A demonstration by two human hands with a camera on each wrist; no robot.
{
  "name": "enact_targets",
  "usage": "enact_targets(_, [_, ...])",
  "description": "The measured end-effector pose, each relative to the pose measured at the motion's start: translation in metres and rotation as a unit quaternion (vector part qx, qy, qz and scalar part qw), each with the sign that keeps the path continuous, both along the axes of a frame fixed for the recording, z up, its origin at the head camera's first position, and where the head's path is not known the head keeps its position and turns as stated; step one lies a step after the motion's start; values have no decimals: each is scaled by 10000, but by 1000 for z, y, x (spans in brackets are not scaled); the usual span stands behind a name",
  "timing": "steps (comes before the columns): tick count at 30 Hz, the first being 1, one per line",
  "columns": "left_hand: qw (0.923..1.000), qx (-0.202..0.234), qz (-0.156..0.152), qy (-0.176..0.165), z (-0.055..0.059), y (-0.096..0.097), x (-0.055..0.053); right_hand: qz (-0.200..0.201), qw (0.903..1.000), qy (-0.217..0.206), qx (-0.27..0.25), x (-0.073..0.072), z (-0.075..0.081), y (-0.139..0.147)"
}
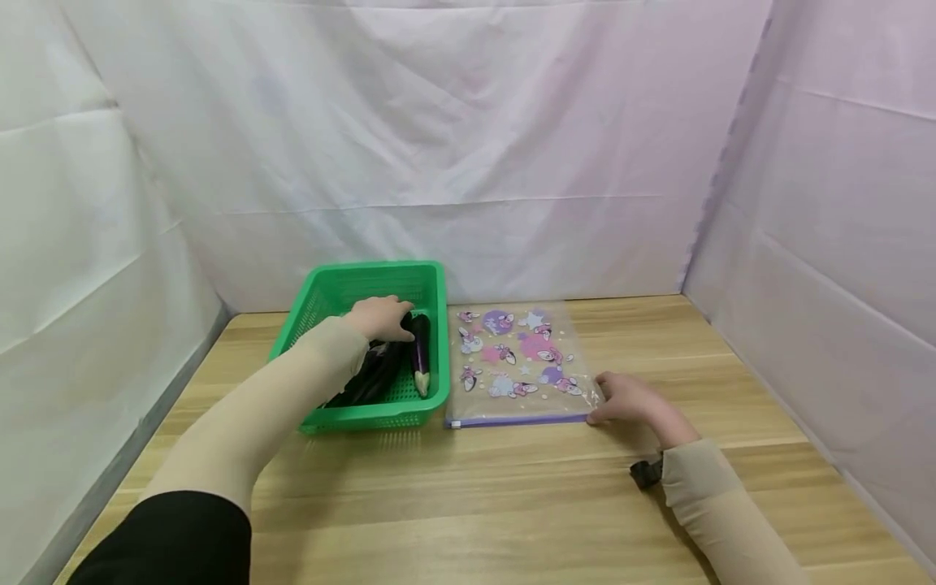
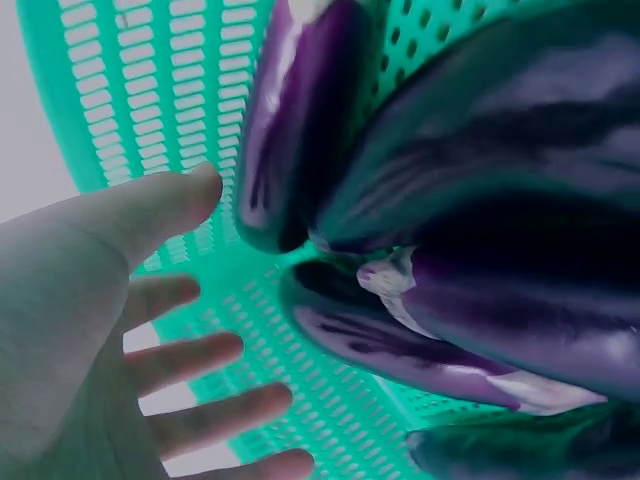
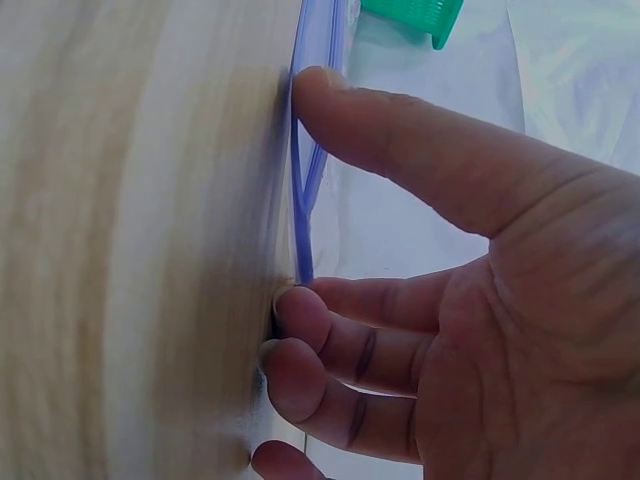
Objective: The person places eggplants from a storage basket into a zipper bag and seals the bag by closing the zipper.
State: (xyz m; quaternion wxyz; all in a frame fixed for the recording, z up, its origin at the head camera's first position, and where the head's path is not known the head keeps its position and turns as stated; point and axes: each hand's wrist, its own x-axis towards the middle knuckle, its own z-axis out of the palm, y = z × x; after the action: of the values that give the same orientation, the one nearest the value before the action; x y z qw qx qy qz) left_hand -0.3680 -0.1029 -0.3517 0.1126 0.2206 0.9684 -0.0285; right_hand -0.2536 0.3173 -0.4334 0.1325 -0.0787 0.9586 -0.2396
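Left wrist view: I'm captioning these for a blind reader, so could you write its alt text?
A left hand, fingers spread, reaches toward several glossy dark purple eggplants in a green perforated basket. A small gap separates its thumb from the nearest eggplant.

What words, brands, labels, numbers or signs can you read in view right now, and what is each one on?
Readable text: none.
Clear zip bag: printed with stars and cartoon figures; marks in its purple circle may be lettering, too small and blurred to read.
Green basket: no lettering visible.
Eggplants: no label visible.
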Motion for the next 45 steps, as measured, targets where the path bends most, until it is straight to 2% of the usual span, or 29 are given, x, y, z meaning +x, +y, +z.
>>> enact_targets(5, [9981, 332, 526, 44, -5, -4, -12, -30, 10000, 21, -7, -1, 1, 1])
enact_targets(8, [9964, 502, 675, 22, -11, -7, -18, -74, 10000, 20, -59, -1, 1, 1])
enact_targets(11, [9951, 600, 762, -187, -15, -8, -19, -99, 9999, 9, -125, 0, -1, 1])
enact_targets(16, [9927, 678, 771, -631, -20, -8, -20, -132, 9998, 23, -135, 1, -5, 2])
enact_targets(19, [9921, 698, 724, -752, -25, -7, -22, -128, 9999, 48, -82, 1, -5, 1])
enact_targets(24, [9925, 674, 617, -809, -30, -3, -27, -150, 9998, 93, -39, 1, -5, 1])
enact_targets(31, [9911, 738, 621, -921, -34, -3, -27, -231, 9997, 44, -57, 1, -6, 1])
enact_targets(36, [9910, 826, 615, -851, -42, -6, -33, -258, 9996, 25, -115, 1, -6, 1])
enact_targets(43, [9864, 1070, 786, -965, -46, -11, -41, -251, 9996, 39, -95, 0, -6, 1])
enact_targets(45, [9867, 1023, 816, -969, -46, -13, -43, -263, 9996, 29, -95, 0, -6, 1])
